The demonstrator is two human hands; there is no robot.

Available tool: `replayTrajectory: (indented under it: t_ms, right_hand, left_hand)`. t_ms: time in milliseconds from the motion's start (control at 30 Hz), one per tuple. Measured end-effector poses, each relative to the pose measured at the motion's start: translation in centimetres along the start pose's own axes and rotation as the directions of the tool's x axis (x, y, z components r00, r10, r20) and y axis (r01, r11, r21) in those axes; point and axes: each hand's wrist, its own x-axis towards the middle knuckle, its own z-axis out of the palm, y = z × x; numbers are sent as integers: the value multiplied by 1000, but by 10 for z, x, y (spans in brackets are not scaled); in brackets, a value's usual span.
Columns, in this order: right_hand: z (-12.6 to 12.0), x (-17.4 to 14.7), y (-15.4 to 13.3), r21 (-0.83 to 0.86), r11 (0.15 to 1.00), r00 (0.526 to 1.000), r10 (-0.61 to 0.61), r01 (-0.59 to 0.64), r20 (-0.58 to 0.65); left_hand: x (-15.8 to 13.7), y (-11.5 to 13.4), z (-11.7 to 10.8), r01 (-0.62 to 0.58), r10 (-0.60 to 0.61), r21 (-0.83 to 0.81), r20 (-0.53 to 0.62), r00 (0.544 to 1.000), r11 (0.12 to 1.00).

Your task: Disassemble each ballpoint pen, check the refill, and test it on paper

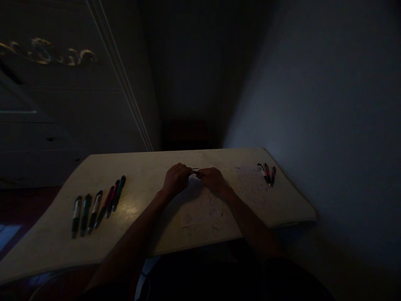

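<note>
Black-looking pen (196, 172) spans the gap between left hand (177, 180) and right hand (214, 180), each pinching an end, neither nearer; it runs roughly along the far edge of the desk (145, 167).

One camera, worn on the person's head, is looking forward and down across the table (147, 177), sitting back far enough that nearly the whole top is showing. The left hand (176, 179) and right hand (213, 179) are appearing small near mid-view, while a wall (326, 104) is filling the right side.
</note>
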Motion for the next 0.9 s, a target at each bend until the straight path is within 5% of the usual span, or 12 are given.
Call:
replayTrajectory:
  t_ms: [267, 433, 633, 767, 900]
  right_hand:
    - [7, 1, -1, -150, 989, 997, 0, -13, -83]
    - [6, 2, -2, -247, 969, 996, -29, 6, -87]
    - [7, 3, -4, -289, 957, 999, -15, 2, -45]
    - [8, 4, -6, -255, 967, 1000, 19, -22, -16]
    - [4, 2, -7, -109, 991, 997, 68, -71, -30]
  left_hand:
    - [2, 19, 3, 241, -241, 7, 56, 969, 971]
    - [5, 27, 5, 568, -552, -136, 139, 822, 812]
    - [8, 24, 6, 708, -669, -319, 240, 703, 630]
    - [8, 16, 1, 659, -617, -302, 232, 752, 689]
    - [5, 6, -2, 372, -355, -398, 119, 927, 839]
